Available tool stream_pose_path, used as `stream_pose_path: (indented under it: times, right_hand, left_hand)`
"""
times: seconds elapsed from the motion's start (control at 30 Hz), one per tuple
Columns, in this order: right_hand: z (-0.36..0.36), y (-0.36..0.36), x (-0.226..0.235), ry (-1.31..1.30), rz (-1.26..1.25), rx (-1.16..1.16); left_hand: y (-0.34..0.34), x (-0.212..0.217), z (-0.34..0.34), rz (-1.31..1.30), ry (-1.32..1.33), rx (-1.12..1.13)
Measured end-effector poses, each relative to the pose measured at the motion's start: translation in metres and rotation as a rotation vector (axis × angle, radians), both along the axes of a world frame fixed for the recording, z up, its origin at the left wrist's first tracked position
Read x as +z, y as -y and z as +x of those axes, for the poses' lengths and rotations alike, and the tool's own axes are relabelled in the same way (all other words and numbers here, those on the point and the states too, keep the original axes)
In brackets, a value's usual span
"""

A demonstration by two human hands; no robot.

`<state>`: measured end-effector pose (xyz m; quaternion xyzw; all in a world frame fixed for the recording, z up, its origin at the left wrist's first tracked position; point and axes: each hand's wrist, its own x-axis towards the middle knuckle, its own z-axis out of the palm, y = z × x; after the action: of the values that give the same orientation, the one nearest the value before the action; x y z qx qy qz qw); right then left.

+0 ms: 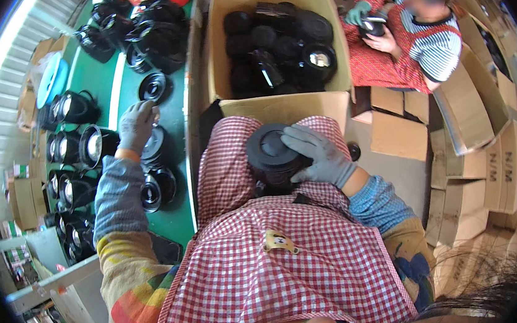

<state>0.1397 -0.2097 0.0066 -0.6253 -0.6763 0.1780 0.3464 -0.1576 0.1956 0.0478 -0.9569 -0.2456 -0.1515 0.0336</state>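
On my lap stands a black cylindrical housing with a wide, round ribbed end (269, 148) facing up. My right hand (319, 154), in a grey glove, grips its right side, fingers over the top and thumb lower down. My left hand (137, 128), also gloved, reaches over the green table (172, 129) with its fingers drawn together; what they hold, if anything, is too small to make out. Just beyond those fingers lies a black round ring-shaped part (153, 86). Below the hand are a dark round disc (155, 145) and another black round part (151, 193).
An open carton (217, 47) full of black housings stands before my knees. Rows of shiny black jug-like vessels (94, 145) line the table's left. Black parts (156, 40) pile up farther back. Right, a co-worker (409, 41) holds a black part beside stacked cartons (462, 204).
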Motion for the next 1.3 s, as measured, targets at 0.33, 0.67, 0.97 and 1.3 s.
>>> stream_pose_path:
  times: [0.33,0.67,0.97,1.3]
  right_hand:
    - [-0.002,-0.009,0.001,-0.013,-0.056,-0.027]
    - [0.01,-0.009,0.003,0.011,-0.187,0.029]
    - [-0.002,-0.015,0.009,-0.188,-0.239,-0.076]
    - [-0.018,0.014,0.067,-0.534,0.033,-0.224]
  left_hand:
    - [-0.047,-0.04,0.007,0.123,-0.359,0.13]
    - [-0.047,-0.053,-0.014,-0.209,-0.381,0.198]
    - [0.152,0.022,0.044,-0.554,0.089,-0.425]
    - [0.196,0.034,0.082,-1.002,0.381,-0.666]
